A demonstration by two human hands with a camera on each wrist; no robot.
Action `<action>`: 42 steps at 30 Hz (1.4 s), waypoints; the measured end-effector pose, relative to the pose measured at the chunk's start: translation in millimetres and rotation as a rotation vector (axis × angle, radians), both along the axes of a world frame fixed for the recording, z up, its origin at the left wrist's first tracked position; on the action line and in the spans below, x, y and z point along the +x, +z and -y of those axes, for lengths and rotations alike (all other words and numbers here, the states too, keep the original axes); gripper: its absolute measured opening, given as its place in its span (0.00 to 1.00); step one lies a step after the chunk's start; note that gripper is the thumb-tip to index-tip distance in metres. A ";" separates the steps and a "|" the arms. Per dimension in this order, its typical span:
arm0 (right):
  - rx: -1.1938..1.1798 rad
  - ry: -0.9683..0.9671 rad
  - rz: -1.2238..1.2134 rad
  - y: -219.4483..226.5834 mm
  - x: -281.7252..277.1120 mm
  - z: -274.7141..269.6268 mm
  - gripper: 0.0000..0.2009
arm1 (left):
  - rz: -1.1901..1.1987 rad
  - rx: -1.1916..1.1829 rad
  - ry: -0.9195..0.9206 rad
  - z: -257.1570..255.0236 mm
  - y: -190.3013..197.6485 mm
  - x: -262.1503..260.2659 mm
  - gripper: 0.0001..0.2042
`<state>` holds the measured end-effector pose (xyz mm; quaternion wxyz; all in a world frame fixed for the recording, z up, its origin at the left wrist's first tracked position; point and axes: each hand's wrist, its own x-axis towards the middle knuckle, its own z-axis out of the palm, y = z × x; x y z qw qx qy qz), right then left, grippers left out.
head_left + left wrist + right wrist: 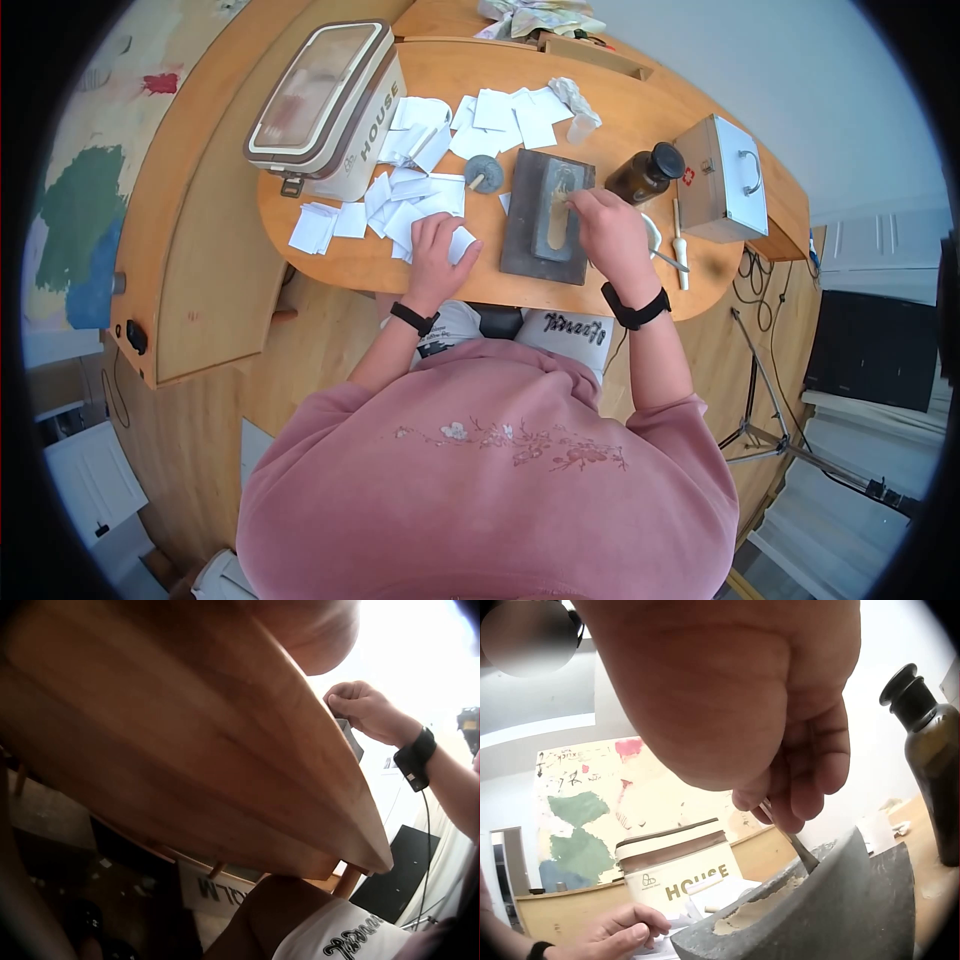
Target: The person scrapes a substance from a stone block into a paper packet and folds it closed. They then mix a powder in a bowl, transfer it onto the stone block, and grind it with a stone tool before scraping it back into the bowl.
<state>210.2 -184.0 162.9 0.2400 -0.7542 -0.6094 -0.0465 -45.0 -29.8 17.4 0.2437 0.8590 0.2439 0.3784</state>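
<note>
My right hand (pixel 612 235) pinches a thin metal tool (pixel 802 853), its flattened lower end inside a grey stone trough (pixel 547 245). Beige powder or paste (pixel 759 909) lies along the hollow of the trough, which sits on a dark rectangular slab (pixel 520 235). At the table's near edge, my left hand (pixel 435 265) rests on white paper sheets (pixel 405 215), fingers loosely bent and thumb spread. The left wrist view mostly shows the table's underside (pixel 187 750). Behind the papers lies a round grey disc (pixel 484 172) with a short wooden handle.
Right of the trough stand a brown glass bottle (pixel 640 175) with a black stopper and a silver first-aid case (pixel 722 180). A white bowl (pixel 653 235), partly hidden, and a white pestle (pixel 680 250) are nearby. A lidded box (pixel 340 120) marked HOUSE stands left.
</note>
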 end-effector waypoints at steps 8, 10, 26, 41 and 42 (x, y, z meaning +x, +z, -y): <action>0.108 -0.054 -0.052 -7.6 3.2 -5.2 0.07 | 0.024 0.010 -0.016 0.6 0.2 0.2 0.23; 0.122 -0.065 -0.047 -4.7 3.1 -5.8 0.05 | 0.024 0.017 -0.014 -0.1 1.9 1.0 0.23; 0.063 -0.004 0.014 -0.4 10.9 -12.0 0.09 | 0.029 -0.010 -0.010 0.5 2.8 1.4 0.22; 0.023 -0.033 -0.069 3.9 13.2 -10.2 0.08 | 0.032 -0.001 -0.019 1.1 3.2 1.6 0.22; 0.099 -0.053 -0.102 0.6 14.0 -9.9 0.07 | 0.036 0.002 -0.014 1.2 2.8 1.8 0.22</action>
